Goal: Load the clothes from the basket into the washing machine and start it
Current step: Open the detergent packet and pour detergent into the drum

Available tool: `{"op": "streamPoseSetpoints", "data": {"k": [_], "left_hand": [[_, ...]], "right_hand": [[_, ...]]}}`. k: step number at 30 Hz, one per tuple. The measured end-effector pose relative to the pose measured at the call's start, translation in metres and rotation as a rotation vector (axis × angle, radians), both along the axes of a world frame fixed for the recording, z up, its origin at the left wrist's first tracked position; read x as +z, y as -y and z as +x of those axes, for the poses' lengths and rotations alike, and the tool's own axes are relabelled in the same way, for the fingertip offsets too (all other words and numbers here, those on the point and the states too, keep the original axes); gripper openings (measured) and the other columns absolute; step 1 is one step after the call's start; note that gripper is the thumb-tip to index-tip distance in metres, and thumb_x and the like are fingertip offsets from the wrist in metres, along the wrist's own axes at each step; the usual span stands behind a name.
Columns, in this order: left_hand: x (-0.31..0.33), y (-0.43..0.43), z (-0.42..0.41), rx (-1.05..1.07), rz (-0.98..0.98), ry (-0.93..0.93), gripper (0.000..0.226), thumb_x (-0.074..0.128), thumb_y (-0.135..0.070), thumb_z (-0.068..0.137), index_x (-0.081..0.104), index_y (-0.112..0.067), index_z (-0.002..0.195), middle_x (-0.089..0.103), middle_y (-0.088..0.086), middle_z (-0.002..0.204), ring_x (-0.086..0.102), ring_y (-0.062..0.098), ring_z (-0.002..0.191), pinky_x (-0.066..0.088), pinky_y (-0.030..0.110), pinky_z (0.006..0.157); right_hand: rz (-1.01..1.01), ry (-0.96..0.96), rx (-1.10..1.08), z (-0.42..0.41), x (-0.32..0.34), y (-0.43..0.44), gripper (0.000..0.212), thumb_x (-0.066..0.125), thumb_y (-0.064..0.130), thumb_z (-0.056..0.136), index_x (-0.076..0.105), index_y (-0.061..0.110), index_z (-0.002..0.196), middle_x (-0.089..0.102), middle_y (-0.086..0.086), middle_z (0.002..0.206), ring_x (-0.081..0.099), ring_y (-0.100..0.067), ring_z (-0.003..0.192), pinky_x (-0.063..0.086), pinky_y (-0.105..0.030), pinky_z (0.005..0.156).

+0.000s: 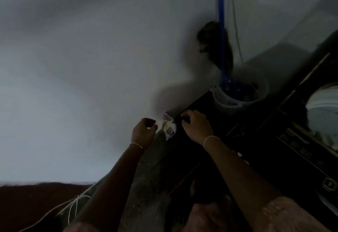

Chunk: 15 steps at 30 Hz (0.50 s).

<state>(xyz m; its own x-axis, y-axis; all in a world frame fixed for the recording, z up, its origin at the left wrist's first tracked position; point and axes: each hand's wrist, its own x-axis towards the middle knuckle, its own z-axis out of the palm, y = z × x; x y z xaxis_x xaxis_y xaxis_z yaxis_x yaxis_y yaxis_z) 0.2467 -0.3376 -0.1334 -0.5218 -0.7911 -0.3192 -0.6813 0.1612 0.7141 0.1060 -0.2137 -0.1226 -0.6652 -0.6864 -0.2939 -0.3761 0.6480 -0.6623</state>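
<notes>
While both arms stretch toward the foot of the pale wall (73,67), the left hand (144,131) has its fingers curled just beside a small printed packet (169,129), and the right hand (196,125) is curled on the packet's other side over a dark surface (dim light and blur hide whether either one grips anything). Beyond the right hand stands a white bucket (225,105) with a blue pole (221,30) rising from it. The washing machine (296,145) sits at the far right, its round opening showing the pale drum (321,114).
</notes>
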Motion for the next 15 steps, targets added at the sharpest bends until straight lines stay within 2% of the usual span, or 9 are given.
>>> {"op": "streamPoseSetpoints", "data": {"k": [4,8,11,13,15], "left_hand": [[-0.050,0.026,-0.019,0.000,0.049,0.089,0.030,0.062,-0.022,0.089,0.061,-0.009,0.116,0.065,0.009,0.117,0.058,0.022,0.110,0.036,0.022,0.087],[-0.113,0.058,-0.045,0.004,0.101,0.185,0.031,0.061,-0.025,0.090,0.061,-0.009,0.116,0.065,0.010,0.117,0.059,0.024,0.109,0.036,0.021,0.082],[-0.160,0.081,-0.065,0.042,0.173,0.223,0.033,0.060,-0.028,0.091,0.059,-0.009,0.118,0.063,0.010,0.119,0.058,0.025,0.109,0.035,0.021,0.080],[-0.193,0.095,-0.079,0.090,0.230,0.223,0.034,0.060,-0.026,0.091,0.056,-0.011,0.121,0.062,0.010,0.122,0.058,0.024,0.109,0.036,0.022,0.081],[-0.224,0.107,-0.089,0.140,0.272,0.217,0.036,0.059,-0.024,0.091,0.052,-0.012,0.124,0.062,0.009,0.122,0.057,0.021,0.105,0.036,0.023,0.080]], "right_hand": [[0.074,0.194,-0.049,-0.014,-0.066,0.038,0.028,0.053,0.019,0.091,0.061,0.013,0.117,0.060,-0.011,0.123,0.057,-0.031,0.113,0.048,-0.038,0.096],[0.124,0.357,-0.161,-0.036,-0.134,0.087,0.026,0.048,0.020,0.095,0.061,0.009,0.115,0.062,-0.017,0.119,0.059,-0.033,0.108,0.044,-0.029,0.081],[0.177,0.370,-0.209,-0.054,-0.186,0.123,0.031,0.042,0.022,0.098,0.061,0.008,0.118,0.061,-0.018,0.121,0.058,-0.034,0.110,0.046,-0.033,0.087],[0.250,0.324,-0.149,-0.067,-0.219,0.141,0.032,0.040,0.022,0.100,0.059,0.008,0.122,0.060,-0.016,0.125,0.057,-0.033,0.114,0.046,-0.035,0.092],[0.321,0.249,-0.033,-0.076,-0.251,0.155,0.032,0.048,0.020,0.097,0.057,0.010,0.127,0.059,-0.012,0.128,0.055,-0.030,0.119,0.045,-0.034,0.095]]}}
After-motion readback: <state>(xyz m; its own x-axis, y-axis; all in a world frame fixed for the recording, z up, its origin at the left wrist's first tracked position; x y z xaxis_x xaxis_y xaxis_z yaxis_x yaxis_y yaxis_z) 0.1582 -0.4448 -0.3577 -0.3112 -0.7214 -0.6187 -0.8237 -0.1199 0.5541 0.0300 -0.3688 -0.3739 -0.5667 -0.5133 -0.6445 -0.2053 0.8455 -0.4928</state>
